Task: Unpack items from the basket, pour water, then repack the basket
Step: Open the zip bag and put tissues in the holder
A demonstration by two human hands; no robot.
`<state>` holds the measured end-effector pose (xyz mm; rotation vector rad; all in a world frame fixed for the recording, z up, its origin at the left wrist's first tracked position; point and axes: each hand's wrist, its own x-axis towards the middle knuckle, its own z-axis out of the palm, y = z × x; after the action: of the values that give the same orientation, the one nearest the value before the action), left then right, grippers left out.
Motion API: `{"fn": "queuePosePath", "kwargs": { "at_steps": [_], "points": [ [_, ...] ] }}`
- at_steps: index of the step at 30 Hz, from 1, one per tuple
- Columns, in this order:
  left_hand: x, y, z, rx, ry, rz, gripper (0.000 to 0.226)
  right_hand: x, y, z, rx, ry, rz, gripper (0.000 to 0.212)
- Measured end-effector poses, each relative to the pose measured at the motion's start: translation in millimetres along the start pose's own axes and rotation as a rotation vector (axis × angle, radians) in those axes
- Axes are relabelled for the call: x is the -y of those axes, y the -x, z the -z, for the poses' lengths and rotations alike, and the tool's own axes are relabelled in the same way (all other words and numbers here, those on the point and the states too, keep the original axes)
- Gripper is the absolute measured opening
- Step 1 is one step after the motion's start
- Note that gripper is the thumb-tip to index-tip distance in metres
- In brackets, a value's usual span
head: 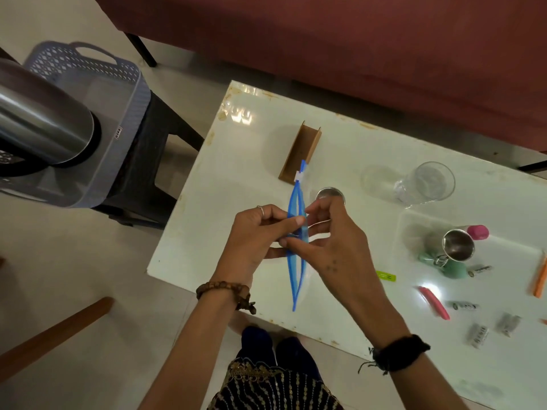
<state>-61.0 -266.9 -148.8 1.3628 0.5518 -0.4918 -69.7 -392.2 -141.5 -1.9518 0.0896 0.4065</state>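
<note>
A clear zip pouch [297, 250] with blue edges is held edge-up above the worktop's near edge. The grey lattice basket [88, 119] sits on a dark stool off the worktop's left edge. A clear glass [426, 183] lies on its side toward the far edge.

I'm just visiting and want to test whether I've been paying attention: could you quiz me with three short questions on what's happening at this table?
1. True or false: both hands hold the blue-edged zip pouch.
2. Which lies on its side: (a) the clear glass, (b) the steel cup, (c) both?
3. Where does the grey basket stand?

Key:
1. True: the left hand and right hand pinch its open mouth.
2. (c) both.
3. On a dark stool beside the white table, not on it.
</note>
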Motion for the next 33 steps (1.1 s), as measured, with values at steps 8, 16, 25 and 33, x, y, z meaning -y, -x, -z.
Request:
{"fn": "queuePosePath", "kwargs": {
  "at_steps": [8,16,25,33],
  "points": [
    [1.1,-2.3,11.9,-0.103,-0.121,0.006,0.022,-5.7,-6.9,20.9,-0.013,-0.037,0.023,0.041],
    [9.5,-2.2,10.7,-0.284,-0.493,-0.226,0.026,-15.5,-7.0,12.6,-0.055,0.607,0.159,0.041],
    [30.7,-8.4,4.6,-0.118,-0.352,-0.175,0.022,-36.3,-27.3,-30.9,-0.082,0.471,-0.191,0.03],
    [34.0,-0.5,27.8,0.026,-0.349,-0.217,0.015,-30.6,-43.9,-49.4,0.173,0.259,-0.157,0.036]
  ]
}}
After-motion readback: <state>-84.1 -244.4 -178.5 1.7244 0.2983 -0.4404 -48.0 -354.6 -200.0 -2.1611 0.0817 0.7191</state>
